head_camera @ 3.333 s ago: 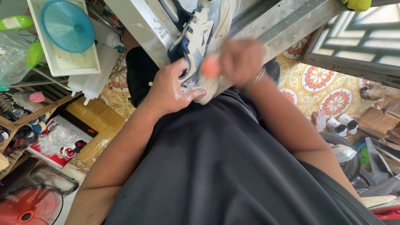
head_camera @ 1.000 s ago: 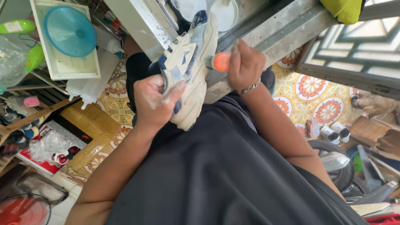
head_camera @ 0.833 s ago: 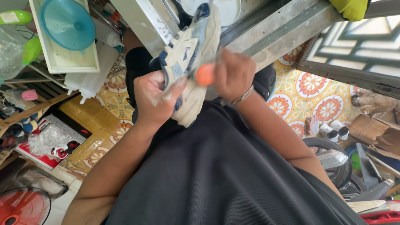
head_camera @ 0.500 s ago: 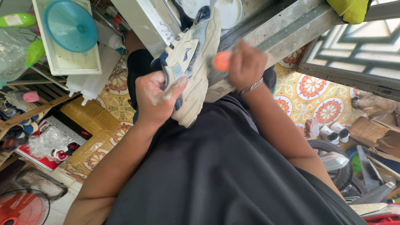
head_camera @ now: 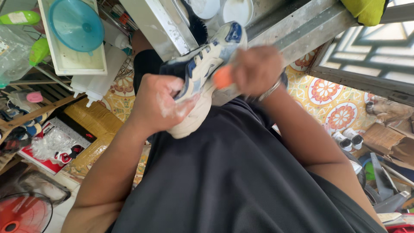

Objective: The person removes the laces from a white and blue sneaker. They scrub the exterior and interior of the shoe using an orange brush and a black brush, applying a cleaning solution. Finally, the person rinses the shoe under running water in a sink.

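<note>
My left hand [head_camera: 160, 103], smeared with white foam, grips a beige and navy sneaker [head_camera: 206, 69] around its middle, held against my dark shirt. My right hand [head_camera: 255, 69] is closed on an orange-handled brush [head_camera: 222, 77], pressed against the side of the sneaker. The brush head is hidden behind the shoe and my fingers. A metal bracelet sits on my right wrist.
A grey metal table edge [head_camera: 297, 30] runs above the shoe, with white bowls [head_camera: 237, 9] and a yellow-green cloth [head_camera: 365, 9] on it. A white tray [head_camera: 64, 64] holding a blue funnel [head_camera: 75, 25] is at upper left. A red fan [head_camera: 26, 213], patterned floor tiles [head_camera: 336, 97] and small shoes [head_camera: 347, 139] lie around.
The sneaker has turned and tilted more to the right in my left hand. My right hand with the brush has moved down against its side.
</note>
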